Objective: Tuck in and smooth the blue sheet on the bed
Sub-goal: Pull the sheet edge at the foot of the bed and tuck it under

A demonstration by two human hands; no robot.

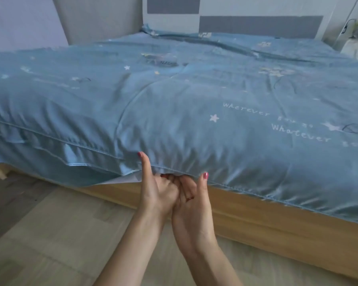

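Note:
The blue sheet, printed with stars and white script, covers the whole bed and hangs over its near side. Both hands meet at the sheet's hem in the lower middle of the view, palms up. My left hand has its fingers curled under the hem, and its thumb points up against the fabric. Touching it on the right, my right hand has its fingers hidden under the same hem, with its thumb on the outside. The fabric bunches into small folds just above the hands.
A light wooden bed frame runs along the near side below the hem. Left of the hands a white layer shows under the blue edges. A grey padded headboard stands at the far left. Pale wood floor lies underfoot.

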